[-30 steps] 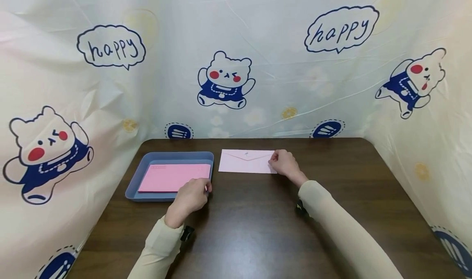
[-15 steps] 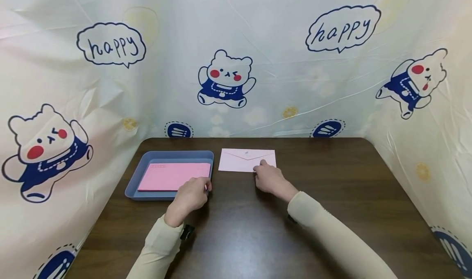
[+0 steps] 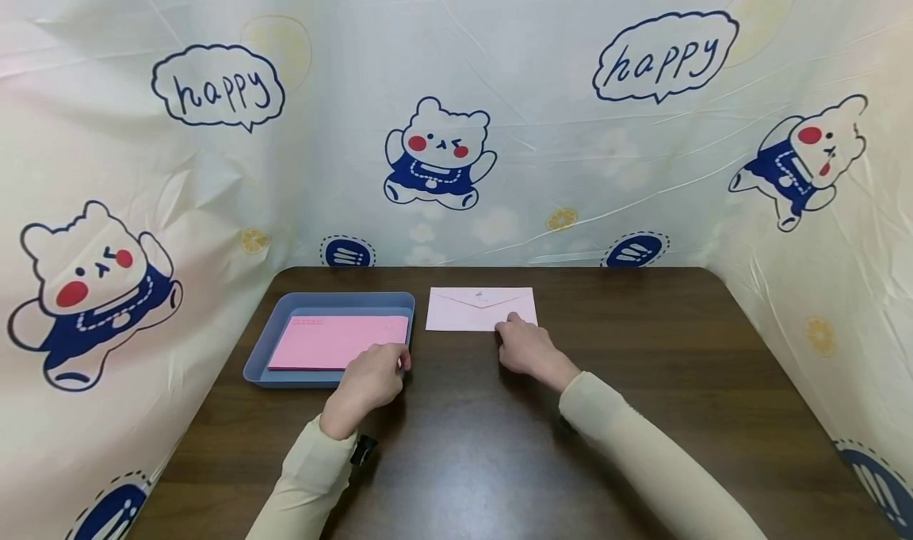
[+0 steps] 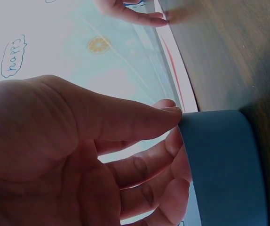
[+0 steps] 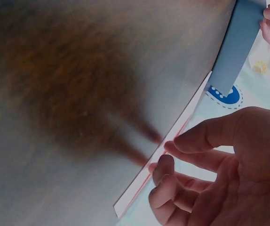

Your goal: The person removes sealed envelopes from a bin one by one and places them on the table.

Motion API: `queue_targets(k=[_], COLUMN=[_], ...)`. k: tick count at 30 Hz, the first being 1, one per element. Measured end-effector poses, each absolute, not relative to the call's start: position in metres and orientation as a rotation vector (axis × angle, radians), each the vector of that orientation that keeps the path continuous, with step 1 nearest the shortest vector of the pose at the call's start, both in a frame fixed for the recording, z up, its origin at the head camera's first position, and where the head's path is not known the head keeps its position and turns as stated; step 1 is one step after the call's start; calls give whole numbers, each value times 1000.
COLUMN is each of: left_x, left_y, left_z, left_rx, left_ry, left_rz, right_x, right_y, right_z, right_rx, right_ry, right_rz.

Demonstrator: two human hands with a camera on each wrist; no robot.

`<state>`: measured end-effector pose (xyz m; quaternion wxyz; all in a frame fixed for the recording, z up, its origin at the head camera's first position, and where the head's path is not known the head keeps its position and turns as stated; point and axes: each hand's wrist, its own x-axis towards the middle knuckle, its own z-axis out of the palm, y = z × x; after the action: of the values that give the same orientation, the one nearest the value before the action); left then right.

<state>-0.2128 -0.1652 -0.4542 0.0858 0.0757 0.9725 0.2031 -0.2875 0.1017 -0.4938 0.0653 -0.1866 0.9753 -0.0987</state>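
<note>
Envelope (image 3: 464,310), pale pink and flap side up, lies flat toward the far edge of the dark wooden worktop (image 3: 456,469), just right of a blue tray (image 3: 303,379). In the tray rests a stack of brighter pink paper (image 3: 331,342). The left hand (image 3: 372,377) has its grip on the tray at the near right corner, with the thumb on one face of the wall and fingers on the other. The right hand (image 3: 526,346) touches the near edge of the envelope toward its right end; its grip is relaxed, with fingertips resting there rather than clenched. Behind the worktop hangs a pale curtain (image 3: 549,159) printed with cartoon bears and "happy" bubbles.
</note>
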Motion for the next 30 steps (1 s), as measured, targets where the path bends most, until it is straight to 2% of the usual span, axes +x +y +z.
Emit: queue_targets(k=[30], left_x=[-216], left_y=[-166], left_z=[-456], left_rx=[212], left_ry=[2888], left_rz=[606], right_x=[-296], right_y=[99], right_z=[-495], right_rx=[-528], right_ry=[2912], right_rz=[-303])
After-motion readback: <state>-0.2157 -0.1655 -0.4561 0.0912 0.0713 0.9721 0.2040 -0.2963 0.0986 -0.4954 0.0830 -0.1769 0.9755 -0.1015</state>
